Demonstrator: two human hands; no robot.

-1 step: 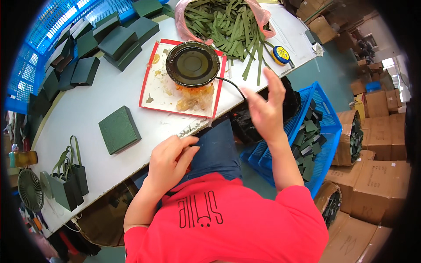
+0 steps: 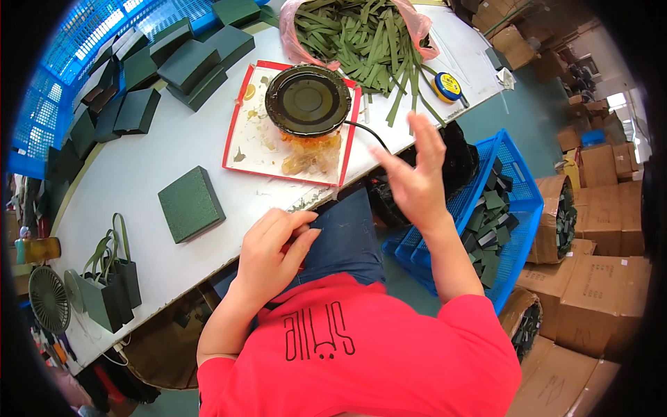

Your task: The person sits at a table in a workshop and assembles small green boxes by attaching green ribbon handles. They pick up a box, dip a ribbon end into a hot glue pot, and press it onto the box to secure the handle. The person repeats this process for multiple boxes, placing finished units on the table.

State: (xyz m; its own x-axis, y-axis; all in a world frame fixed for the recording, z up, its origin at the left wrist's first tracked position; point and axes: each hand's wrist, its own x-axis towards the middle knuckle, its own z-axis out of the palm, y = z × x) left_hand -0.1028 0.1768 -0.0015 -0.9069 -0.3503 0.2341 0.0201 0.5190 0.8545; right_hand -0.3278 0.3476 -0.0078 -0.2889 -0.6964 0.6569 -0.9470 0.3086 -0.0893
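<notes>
No shift is visible since the earlier frame. The right hand (image 2: 417, 177) hovers open and empty beside the desk (image 2: 139, 174); the left hand (image 2: 271, 254), fingers curled, rests on the blue-clad lap. The round black pot (image 2: 308, 99) sits on the red-rimmed tray (image 2: 250, 149); cardboard boxes (image 2: 597, 278) line the floor.

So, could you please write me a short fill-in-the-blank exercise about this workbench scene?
1. The round black glue pot stands on a flat tray with a ____ rim.
2. The long green strips spill from a ____ plastic bag.
3. The raised right hand is open and holds ____.
4. The left hand rests at the edge of the ____ table.

Missing words: red; pink; nothing; white
</notes>
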